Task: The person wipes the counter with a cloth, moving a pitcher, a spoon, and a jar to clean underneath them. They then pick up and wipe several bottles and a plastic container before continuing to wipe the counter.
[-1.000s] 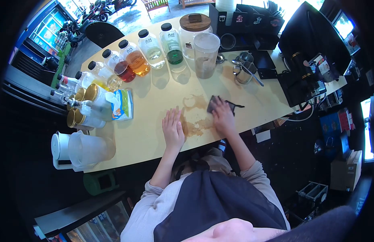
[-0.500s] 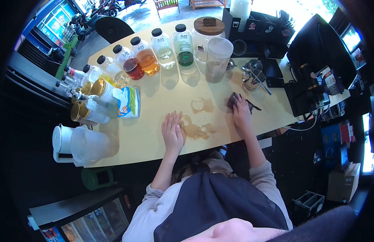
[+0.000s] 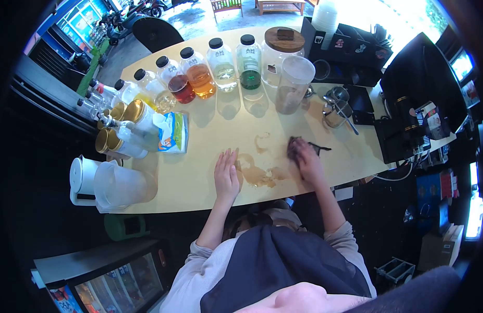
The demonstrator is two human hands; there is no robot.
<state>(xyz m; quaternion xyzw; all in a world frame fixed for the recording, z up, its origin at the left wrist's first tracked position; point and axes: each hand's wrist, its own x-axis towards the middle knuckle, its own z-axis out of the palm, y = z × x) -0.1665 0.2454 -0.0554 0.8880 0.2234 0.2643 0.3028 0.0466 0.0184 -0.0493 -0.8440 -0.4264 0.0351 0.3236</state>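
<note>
My left hand (image 3: 227, 173) lies flat on the pale tabletop (image 3: 205, 133), fingers stretched out, just left of a brown liquid spill (image 3: 258, 176). A smaller wet mark (image 3: 261, 142) is farther up the table. On the right, my right hand (image 3: 308, 160) presses a dark cloth (image 3: 293, 148) against the surface, with the fingers over it. A thin dark end of the cloth sticks out to the right. The cloth sits to the right of both wet patches.
Bottles of coloured syrup (image 3: 200, 81) line the far edge. A tissue pack (image 3: 172, 133) and plastic pitchers (image 3: 124, 182) stand left. Farther right are a clear canister (image 3: 294, 86), a wood-lidded jar (image 3: 283, 40), a glass with spoons (image 3: 337, 113) and a black monitor (image 3: 424, 83).
My right hand has slid the cloth left across the table, and the upper wet mark has shrunk. My left hand stays flat beside the spill. The whole view has shifted slightly.
</note>
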